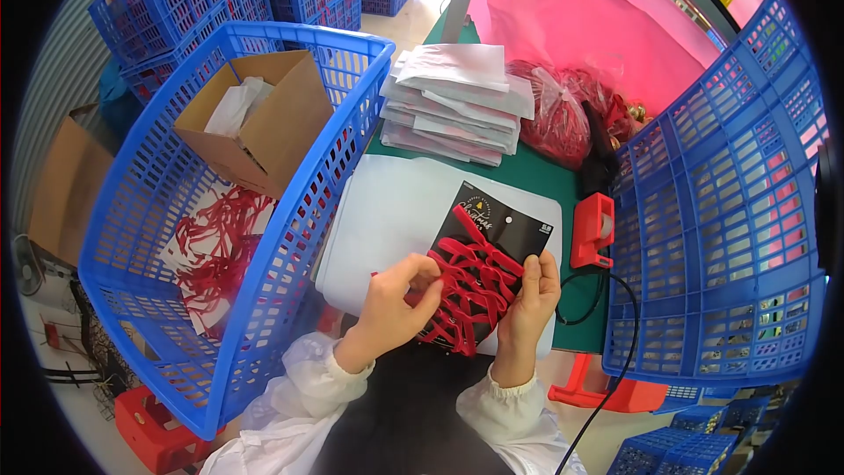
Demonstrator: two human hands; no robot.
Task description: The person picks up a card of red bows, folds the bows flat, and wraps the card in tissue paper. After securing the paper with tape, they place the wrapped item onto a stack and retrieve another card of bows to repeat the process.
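A black card [512,227] with printed lettering at its top lies tilted over white sheets [387,211] on the green table. Several red ribbon loops [475,286] cover its middle and lower part. My right hand [532,295] pinches the card's right edge between thumb and fingers. At the left side of the ribbons is my left hand [403,299], its fingers curled and closed at a red ribbon; the exact hold is partly hidden.
On the left, a blue basket [242,334] holds a cardboard box [290,119] and red ribbons. Stacked white packets [457,105] and bagged red items [558,119] stand behind. A red tape dispenser [593,229], black cable [635,317] and blue crate [703,246] are right.
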